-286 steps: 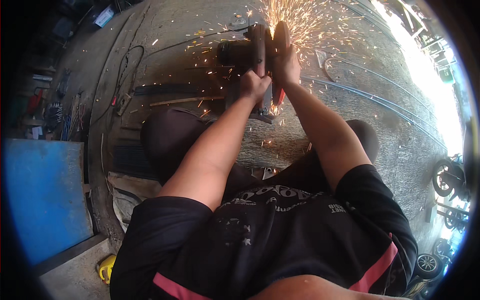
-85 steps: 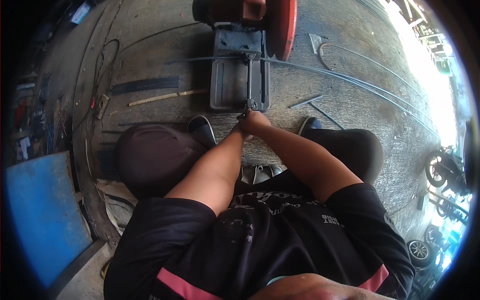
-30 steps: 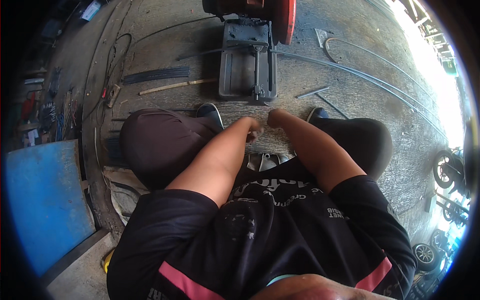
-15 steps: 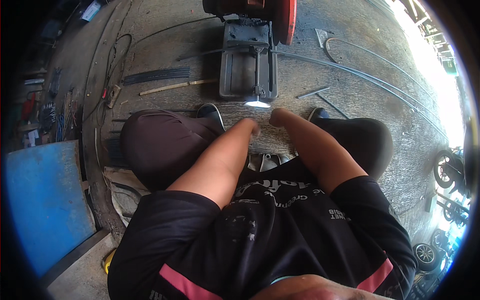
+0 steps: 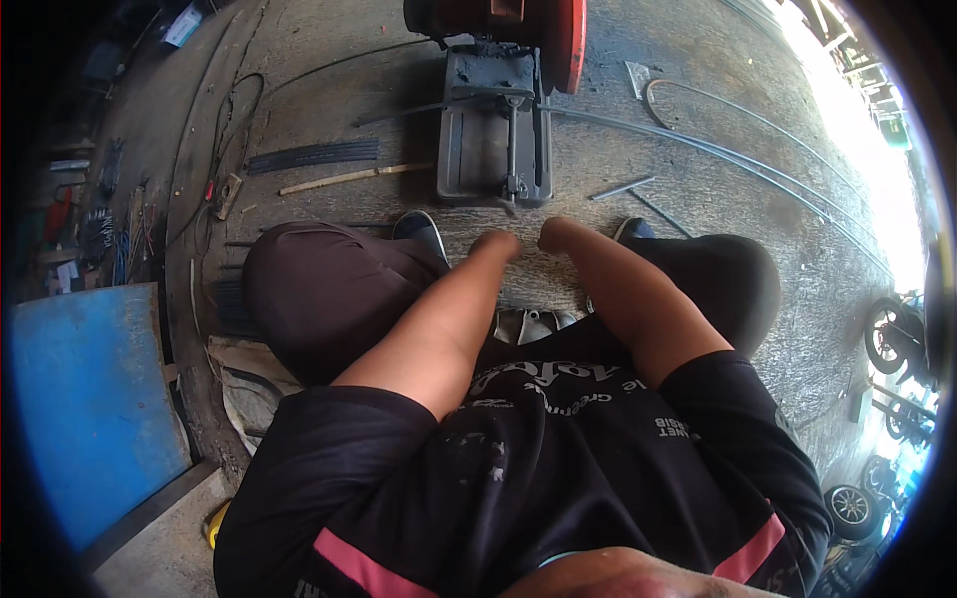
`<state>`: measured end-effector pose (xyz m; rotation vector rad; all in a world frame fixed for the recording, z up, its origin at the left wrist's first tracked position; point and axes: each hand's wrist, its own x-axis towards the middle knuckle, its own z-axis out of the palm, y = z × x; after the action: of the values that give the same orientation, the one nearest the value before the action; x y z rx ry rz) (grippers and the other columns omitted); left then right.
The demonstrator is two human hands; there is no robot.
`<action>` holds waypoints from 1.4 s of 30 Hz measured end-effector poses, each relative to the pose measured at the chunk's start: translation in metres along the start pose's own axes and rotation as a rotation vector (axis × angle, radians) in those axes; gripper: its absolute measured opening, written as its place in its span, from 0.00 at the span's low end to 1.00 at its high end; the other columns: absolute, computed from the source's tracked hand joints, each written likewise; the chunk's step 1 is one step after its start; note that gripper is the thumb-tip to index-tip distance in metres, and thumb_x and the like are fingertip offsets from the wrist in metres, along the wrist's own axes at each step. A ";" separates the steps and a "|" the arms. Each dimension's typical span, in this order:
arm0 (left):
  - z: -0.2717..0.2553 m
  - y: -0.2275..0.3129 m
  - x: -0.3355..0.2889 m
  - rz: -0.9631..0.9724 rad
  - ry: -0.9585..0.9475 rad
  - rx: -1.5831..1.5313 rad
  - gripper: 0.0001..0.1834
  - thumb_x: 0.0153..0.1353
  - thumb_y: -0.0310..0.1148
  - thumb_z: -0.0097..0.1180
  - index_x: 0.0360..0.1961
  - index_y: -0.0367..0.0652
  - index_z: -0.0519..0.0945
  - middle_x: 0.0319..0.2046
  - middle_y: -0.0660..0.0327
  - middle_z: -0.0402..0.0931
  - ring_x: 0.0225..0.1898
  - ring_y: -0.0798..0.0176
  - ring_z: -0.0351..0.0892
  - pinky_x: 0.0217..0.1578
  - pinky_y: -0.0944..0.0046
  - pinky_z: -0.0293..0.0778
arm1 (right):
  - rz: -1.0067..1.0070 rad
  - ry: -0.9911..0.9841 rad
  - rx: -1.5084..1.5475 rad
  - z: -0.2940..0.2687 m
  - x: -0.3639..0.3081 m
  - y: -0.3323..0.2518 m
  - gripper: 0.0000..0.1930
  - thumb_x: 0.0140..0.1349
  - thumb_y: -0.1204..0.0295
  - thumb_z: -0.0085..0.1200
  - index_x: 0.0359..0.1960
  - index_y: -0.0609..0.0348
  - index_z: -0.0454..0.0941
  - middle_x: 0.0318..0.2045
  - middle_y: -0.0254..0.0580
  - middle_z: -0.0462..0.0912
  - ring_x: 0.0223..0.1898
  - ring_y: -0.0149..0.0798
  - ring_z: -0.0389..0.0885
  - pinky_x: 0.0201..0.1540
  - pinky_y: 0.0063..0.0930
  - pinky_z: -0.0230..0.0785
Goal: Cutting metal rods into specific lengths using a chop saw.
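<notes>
My left hand (image 5: 497, 244) and my right hand (image 5: 553, 234) are close together but apart, low between my bent knees. Each shows as a rounded shape at the end of its forearm, its fingers turned away from view. Whether they hold anything is hidden. Just beyond them stands a chop saw, its dark metal base (image 5: 461, 169) bearing a clamp screw (image 5: 513, 149) with a small crank end (image 5: 510, 209) nearest my hands. At the top is the saw's red guard (image 5: 572, 50). Long thin metal rods (image 5: 688, 140) run from the base off to the right.
Several dark cut bars (image 5: 314, 154) and a wooden stick (image 5: 339, 179) lie left of the saw. Two short rods (image 5: 638, 194) lie at right. A blue panel (image 5: 95, 379) is at lower left; wheels (image 5: 849, 505) stand at the right edge. A cable (image 5: 339, 58) crosses the floor.
The bright white patch at the clamp's near end is gone, and a dark crank end shows there. My left hand has turned slightly, showing more of its back. My right hand stays nearly in place.
</notes>
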<state>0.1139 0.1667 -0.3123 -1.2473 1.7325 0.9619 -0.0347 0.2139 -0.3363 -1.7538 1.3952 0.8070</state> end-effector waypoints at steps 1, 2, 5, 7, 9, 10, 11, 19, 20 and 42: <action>-0.003 -0.006 0.006 -0.020 -0.315 0.060 0.35 0.60 0.39 0.52 0.69 0.56 0.59 0.53 0.45 0.76 0.55 0.48 0.76 0.54 0.49 0.71 | 0.025 0.023 0.051 0.001 -0.001 -0.001 0.18 0.60 0.61 0.45 0.39 0.59 0.84 0.40 0.54 0.84 0.43 0.53 0.82 0.48 0.45 0.73; -0.004 -0.014 0.011 0.052 -0.401 0.197 0.25 0.60 0.41 0.52 0.60 0.53 0.70 0.50 0.47 0.78 0.54 0.47 0.77 0.52 0.49 0.72 | 0.061 0.055 0.086 0.002 -0.001 -0.001 0.19 0.60 0.60 0.45 0.39 0.60 0.84 0.40 0.54 0.84 0.43 0.53 0.82 0.48 0.46 0.73; -0.002 -0.015 0.018 0.222 -0.020 0.259 0.21 0.60 0.39 0.50 0.54 0.47 0.79 0.52 0.49 0.77 0.55 0.47 0.76 0.53 0.50 0.72 | 0.125 0.120 0.157 0.003 0.001 0.001 0.18 0.60 0.60 0.46 0.39 0.59 0.84 0.40 0.54 0.84 0.43 0.54 0.82 0.47 0.45 0.73; 0.003 -0.010 0.011 0.427 0.342 -0.012 0.24 0.60 0.41 0.51 0.58 0.52 0.76 0.51 0.49 0.78 0.53 0.45 0.77 0.54 0.50 0.72 | 0.119 0.093 0.159 0.005 0.004 0.000 0.19 0.59 0.61 0.45 0.39 0.59 0.84 0.40 0.54 0.84 0.43 0.54 0.82 0.47 0.45 0.73; 0.004 -0.005 -0.001 0.382 0.514 -0.054 0.26 0.60 0.41 0.51 0.60 0.50 0.74 0.52 0.49 0.77 0.54 0.45 0.77 0.55 0.50 0.71 | 0.090 0.026 0.121 0.004 0.007 0.000 0.19 0.59 0.60 0.44 0.39 0.60 0.84 0.40 0.53 0.84 0.42 0.54 0.82 0.47 0.45 0.73; 0.003 -0.004 -0.007 0.372 0.605 -0.079 0.26 0.60 0.41 0.52 0.61 0.50 0.73 0.53 0.49 0.76 0.54 0.46 0.77 0.55 0.50 0.71 | 0.114 0.060 0.151 0.005 0.007 0.000 0.19 0.59 0.61 0.44 0.39 0.60 0.84 0.40 0.53 0.84 0.42 0.53 0.82 0.47 0.45 0.73; 0.001 -0.004 -0.011 0.234 0.564 -0.133 0.27 0.59 0.41 0.52 0.61 0.48 0.72 0.52 0.49 0.77 0.54 0.46 0.77 0.55 0.50 0.72 | 0.138 0.096 0.182 0.005 0.006 -0.001 0.19 0.59 0.62 0.44 0.39 0.60 0.84 0.40 0.53 0.84 0.42 0.52 0.82 0.47 0.45 0.73; 0.006 -0.024 0.041 0.300 -0.122 0.453 0.24 0.58 0.40 0.52 0.53 0.39 0.78 0.55 0.46 0.74 0.57 0.43 0.74 0.56 0.49 0.70 | 0.111 0.048 0.267 -0.029 -0.021 -0.026 0.17 0.59 0.64 0.44 0.36 0.62 0.84 0.39 0.52 0.85 0.40 0.47 0.84 0.44 0.43 0.75; 0.001 -0.028 0.050 0.180 0.097 0.215 0.22 0.56 0.40 0.52 0.48 0.37 0.80 0.52 0.45 0.76 0.54 0.42 0.76 0.54 0.49 0.71 | 0.067 0.062 0.253 -0.038 -0.021 -0.032 0.17 0.59 0.64 0.45 0.36 0.62 0.84 0.39 0.53 0.85 0.40 0.47 0.84 0.43 0.43 0.76; -0.220 -0.088 0.165 -0.174 0.590 -1.653 0.13 0.56 0.37 0.49 0.25 0.39 0.78 0.19 0.57 0.74 0.17 0.55 0.72 0.19 0.54 0.68 | 0.469 0.815 1.736 -0.239 0.145 -0.022 0.21 0.58 0.58 0.53 0.40 0.67 0.81 0.36 0.54 0.84 0.36 0.49 0.85 0.39 0.40 0.75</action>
<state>0.1279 -0.1131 -0.3829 -2.8100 0.8424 2.1821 0.0241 -0.0600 -0.3273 -0.2600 1.9575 -0.9560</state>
